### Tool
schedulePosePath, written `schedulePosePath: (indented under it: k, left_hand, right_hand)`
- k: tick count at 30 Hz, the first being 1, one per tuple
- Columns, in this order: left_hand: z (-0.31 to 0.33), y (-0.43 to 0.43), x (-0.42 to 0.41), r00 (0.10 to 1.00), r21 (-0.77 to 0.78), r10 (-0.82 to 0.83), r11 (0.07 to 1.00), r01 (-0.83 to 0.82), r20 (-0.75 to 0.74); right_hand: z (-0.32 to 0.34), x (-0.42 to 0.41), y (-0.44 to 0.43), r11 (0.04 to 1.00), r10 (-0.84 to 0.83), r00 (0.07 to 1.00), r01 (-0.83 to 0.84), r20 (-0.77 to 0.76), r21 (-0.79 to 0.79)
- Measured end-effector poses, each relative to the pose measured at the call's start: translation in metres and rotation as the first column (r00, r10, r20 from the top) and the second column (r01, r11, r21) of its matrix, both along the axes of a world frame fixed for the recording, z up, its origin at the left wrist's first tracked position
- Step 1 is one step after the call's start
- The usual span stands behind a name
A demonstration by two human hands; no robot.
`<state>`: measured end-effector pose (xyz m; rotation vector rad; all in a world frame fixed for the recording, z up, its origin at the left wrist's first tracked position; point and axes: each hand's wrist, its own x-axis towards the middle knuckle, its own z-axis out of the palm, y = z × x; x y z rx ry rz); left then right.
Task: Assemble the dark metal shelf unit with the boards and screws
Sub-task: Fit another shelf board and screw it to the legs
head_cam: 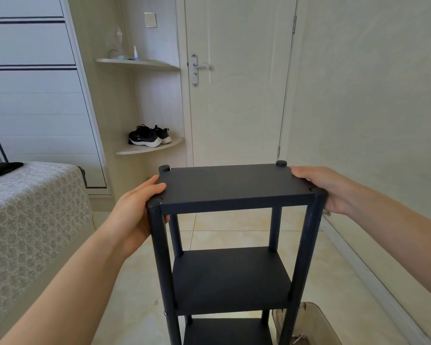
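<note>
Both bare forearms reach forward from the lower corners. The left hand [135,207] grips the left end of the top board of the shelf unit [234,188], thumb on top and fingers curled beneath. The right hand [319,188] grips the right end likewise, thumb along the edge.

Your dark metal shelf unit [306,245] is upright in front of you. Its top board [234,185] lies level between four round posts [162,257], with their capped ends at its corners. A middle board [230,280] sits lower, and a third board [227,332] shows at the bottom edge.
</note>
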<state>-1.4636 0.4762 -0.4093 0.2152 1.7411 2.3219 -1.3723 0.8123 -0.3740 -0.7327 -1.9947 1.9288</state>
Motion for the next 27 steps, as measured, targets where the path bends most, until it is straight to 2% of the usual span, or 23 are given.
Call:
schedulePosePath:
  k: [7, 14, 27]
  left_hand:
    - [-0.0027, 0.0010, -0.0008, 1.000, 0.021, 0.016, 1.000, -0.016, 0.008]
    - [-0.0048, 0.0027, -0.0033, 0.999, 0.043, 0.049, 0.998, -0.049, -0.007]
    - [-0.0057, 0.0022, -0.0018, 0.999, 0.053, 0.035, 0.998, -0.033, -0.031]
  right_hand:
    - [-0.0033, 0.0003, 0.0008, 0.999, -0.019, 1.000, 0.020, 0.009, -0.047]
    - [0.0032, 0.0007, 0.0047, 0.995, 0.092, 0.995, -0.093, 0.022, 0.022]
    - [-0.0044, -0.0031, 0.0063, 0.990, 0.061, 0.998, -0.062, -0.014, -0.127]
